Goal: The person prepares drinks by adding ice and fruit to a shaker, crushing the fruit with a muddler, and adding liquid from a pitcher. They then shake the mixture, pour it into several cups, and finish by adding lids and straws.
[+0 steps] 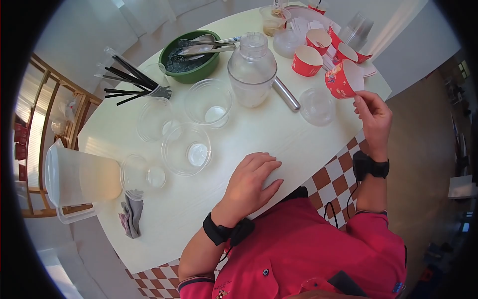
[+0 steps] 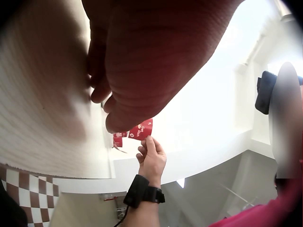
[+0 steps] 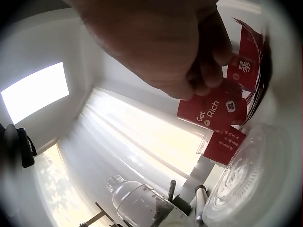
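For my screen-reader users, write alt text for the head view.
A right hand pinches a red paper cup or sleeve above a pale table, the left hand at its near edge. Farther back are a translucent shaker and a green bowl of utensils; clear cups are to the left.

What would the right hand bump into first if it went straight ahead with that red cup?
Probably the other red cups past the held cup, though depth is unclear; the right hand might pass above them.
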`<control>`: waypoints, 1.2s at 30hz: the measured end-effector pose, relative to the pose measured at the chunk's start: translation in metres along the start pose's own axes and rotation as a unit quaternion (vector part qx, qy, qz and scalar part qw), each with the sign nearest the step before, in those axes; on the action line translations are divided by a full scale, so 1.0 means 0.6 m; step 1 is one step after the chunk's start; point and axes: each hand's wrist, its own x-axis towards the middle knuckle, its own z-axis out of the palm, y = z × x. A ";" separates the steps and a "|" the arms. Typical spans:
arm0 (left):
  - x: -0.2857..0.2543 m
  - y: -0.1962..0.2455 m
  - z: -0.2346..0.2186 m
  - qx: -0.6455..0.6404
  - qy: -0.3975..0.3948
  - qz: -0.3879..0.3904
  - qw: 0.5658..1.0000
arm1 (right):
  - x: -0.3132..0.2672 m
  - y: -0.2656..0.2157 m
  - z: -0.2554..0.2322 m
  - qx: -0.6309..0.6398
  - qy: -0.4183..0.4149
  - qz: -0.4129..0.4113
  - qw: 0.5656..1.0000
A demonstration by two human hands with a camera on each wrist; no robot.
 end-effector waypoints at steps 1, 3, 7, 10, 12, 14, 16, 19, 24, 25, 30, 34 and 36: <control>0.000 0.000 0.001 0.003 0.001 0.001 1.000 | -0.015 -0.016 -0.007 0.024 -0.027 0.011 0.999; -0.001 -0.004 0.005 0.005 0.006 0.017 1.000 | -0.045 -0.036 -0.014 0.075 -0.094 0.024 0.992; -0.010 0.001 -0.005 -0.018 0.004 0.031 0.999 | -0.086 -0.050 0.016 0.095 -0.237 0.010 0.967; -0.038 0.047 -0.046 0.001 -0.076 -0.040 0.996 | -0.106 -0.057 0.057 0.056 -0.300 -0.104 0.947; -0.078 0.069 -0.074 0.020 -0.085 -0.069 0.994 | -0.118 -0.067 0.086 0.066 -0.334 -0.155 0.928; -0.133 0.086 -0.102 -0.004 -0.074 -0.119 0.990 | -0.126 -0.076 0.113 0.090 -0.370 -0.200 0.903; -0.189 0.091 -0.128 -0.002 0.023 -0.194 0.981 | -0.143 -0.091 0.150 0.127 -0.426 -0.247 0.861; -0.262 0.070 -0.143 -0.036 0.217 -0.354 0.909 | -0.172 -0.110 0.219 0.192 -0.467 -0.343 0.792; -0.302 -0.006 -0.166 0.033 0.438 -0.334 0.834 | -0.200 -0.130 0.327 0.225 -0.445 -0.470 0.729; -0.297 -0.012 -0.177 0.034 0.436 -0.335 0.835 | -0.205 -0.132 0.340 0.228 -0.440 -0.485 0.721; -0.259 -0.054 -0.211 -0.003 0.392 -0.353 0.850 | -0.220 -0.138 0.362 0.251 -0.432 -0.493 0.713; -0.238 -0.092 -0.221 -0.037 0.377 -0.302 0.875 | -0.208 -0.125 0.369 0.266 -0.383 -0.467 0.752; -0.226 -0.097 -0.221 -0.076 0.386 -0.278 0.876 | -0.199 -0.124 0.365 0.265 -0.368 -0.478 0.752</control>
